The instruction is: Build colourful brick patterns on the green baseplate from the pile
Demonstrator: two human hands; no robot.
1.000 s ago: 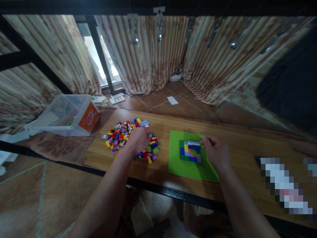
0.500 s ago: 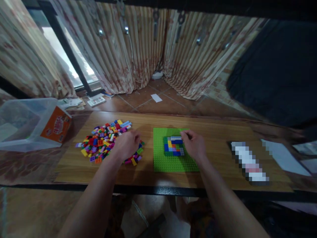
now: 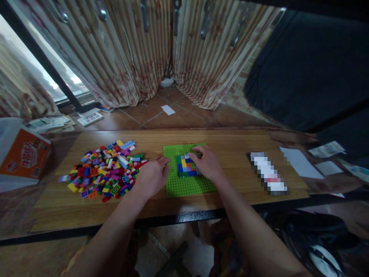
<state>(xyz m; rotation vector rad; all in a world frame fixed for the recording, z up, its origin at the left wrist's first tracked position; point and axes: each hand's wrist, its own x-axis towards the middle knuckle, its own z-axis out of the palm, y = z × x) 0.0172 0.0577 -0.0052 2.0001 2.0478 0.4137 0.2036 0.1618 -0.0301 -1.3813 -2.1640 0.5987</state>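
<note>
On the wooden board lies a green studded baseplate (image 3: 175, 188), bearing a low rectangular build of toy bricks (image 3: 184, 167) in blue, green, yellow, orange and white. My right hand (image 3: 207, 161) reaches over the build's far right corner. Its thumb and forefinger are apart, with no brick visible between them. My left hand (image 3: 154, 175) is between the loose brick pile (image 3: 106, 169) and the build, over the baseplate's left edge. Its fingers are pinched together; whatever they hold is hidden.
At far left stands a clear plastic box (image 3: 8, 130) with an orange label. A pixelated dark-edged object (image 3: 268, 173) lies on the board's right side. White papers (image 3: 302, 163) are beyond it. Curtains (image 3: 129, 57) hang behind the table.
My left hand has moved right, from over the brick pile to the baseplate's edge. My right thumb and forefinger have parted from a pinch. The view has shifted to the right.
</note>
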